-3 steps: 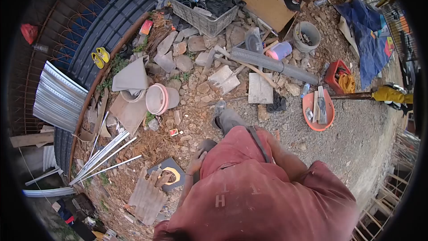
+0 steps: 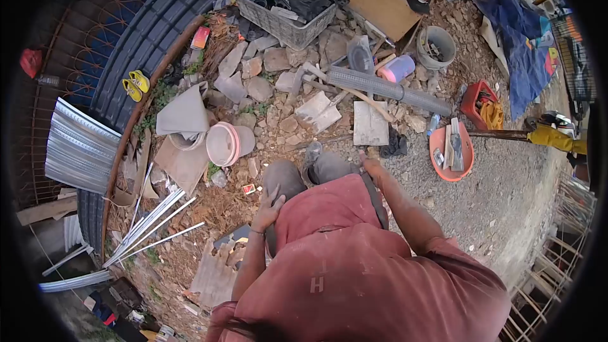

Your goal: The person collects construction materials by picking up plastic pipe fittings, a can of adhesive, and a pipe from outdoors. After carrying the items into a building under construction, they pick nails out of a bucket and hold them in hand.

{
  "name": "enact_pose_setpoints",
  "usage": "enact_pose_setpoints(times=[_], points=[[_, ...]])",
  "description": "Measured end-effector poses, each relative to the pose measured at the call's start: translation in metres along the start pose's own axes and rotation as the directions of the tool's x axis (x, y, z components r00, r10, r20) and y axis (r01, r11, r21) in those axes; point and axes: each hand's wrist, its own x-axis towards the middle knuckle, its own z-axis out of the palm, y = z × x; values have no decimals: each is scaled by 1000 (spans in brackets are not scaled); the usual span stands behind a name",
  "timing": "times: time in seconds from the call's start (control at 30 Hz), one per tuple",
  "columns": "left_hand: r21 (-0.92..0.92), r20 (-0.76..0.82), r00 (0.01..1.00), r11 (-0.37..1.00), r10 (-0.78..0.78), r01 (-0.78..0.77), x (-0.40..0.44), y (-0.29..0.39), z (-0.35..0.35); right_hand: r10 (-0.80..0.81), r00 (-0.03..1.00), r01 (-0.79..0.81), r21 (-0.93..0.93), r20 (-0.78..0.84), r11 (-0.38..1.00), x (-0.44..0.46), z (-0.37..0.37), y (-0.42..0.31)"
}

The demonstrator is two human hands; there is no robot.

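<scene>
My left hand (image 2: 267, 211) lies on my left thigh, fingers apart, holding nothing. My right hand (image 2: 371, 166) is beside my right knee, with most of its fingers turned away from view. Both grey trouser knees (image 2: 285, 178) are bent below the red shirt. On the ground ahead are a shovel blade (image 2: 318, 113) and a flat grey square blade (image 2: 370, 123). A small red box (image 2: 249, 189) lies left of my left knee. By my left forearm lies a broken corrugated sheet (image 2: 214, 275), next to a partly covered dark panel with a yellow piece.
An orange basin (image 2: 437, 141) with trowel-like tools sits at right, near a red container (image 2: 470, 109). Buckets (image 2: 218, 144) stand at left and a grey bucket (image 2: 451, 50) at the back right. A grey crate (image 2: 278, 16), rolled mesh (image 2: 392, 90), rubble and metal strips (image 2: 149, 225) surround me.
My right hand has come out from beside my waist to my right knee. My left knee shows further forward, and my left hand and forearm have moved up, covering more of the dark panel.
</scene>
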Motion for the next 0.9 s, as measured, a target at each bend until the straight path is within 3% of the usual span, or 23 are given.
enact_pose_setpoints(times=[0.03, 0.07, 0.1, 0.13, 0.17, 0.23, 0.33, 0.4, 0.47, 0.53, 0.6, 0.67, 0.73, 0.8, 0.83, 0.9], points=[[2, -58, 992, 994, 112, -112, 36, 30, -40, -46, 999, 50, 256, -20, 966, -11, -18, -70], [13, -103, 981, 987, 163, -163, 84, 67, -86, -112, 993, 119, 252, -42, 960, -14, -43, -150], [87, -194, 947, 966, 255, -242, 111, 89, -108, -199, 980, 155, 570, 15, 807, -28, -61, -189], [178, -292, 884, 929, 365, -325, 147, 121, -140, -326, 945, 163, 820, 30, 549, -31, -78, -240], [175, -304, 873, 923, 382, -343, 180, 154, -169, -344, 939, 186, 814, 17, 551, -30, -94, -287], [215, -256, 842, 877, 475, -429, 234, 200, -214, -378, 881, 473, 538, -284, 698, -10, -108, -347], [314, -155, 871, 859, 466, -404, 336, 272, -273, -404, 828, 555, 471, -388, 685, 51, -136, -440], [372, -158, 827, 808, 540, -457, 416, 298, -291, -382, 808, 575, 464, -448, 674, 110, -144, -482], [331, -53, 833, 797, 550, -505, 493, 360, -327, -414, 740, 632, 338, -530, 697, 170, -163, -545], [284, -56, 826, 802, 561, -525, 562, 380, -342, -375, 732, 601, 279, -569, 749, 225, -177, -605], [211, -32, 832, 817, 554, -536, 618, 405, -357, -455, 657, 637, 120, -601, 761, 295, -203, -661], [195, -46, 811, 801, 584, -566, 657, 417, -367, -506, 445, 482, -279, -739, 831, 358, -231, -714], [188, -53, 847, 838, 529, -512, 686, 412, -375, -420, 447, 361, -270, -790, 893, 405, -258, -768], [167, -30, 858, 849, 512, -501, 699, 408, -387, -470, 285, 275, -399, -835, 875, 460, -275, -792], [141, -32, 856, 850, 516, -507, 707, 410, -394, -458, 288, 274, -386, -841, 881, 475, -282, -808], [103, -6, 879, 875, 476, -473, 717, 408, -404, -262, 422, 12, -284, -868, 959, 496, -286, -830]])
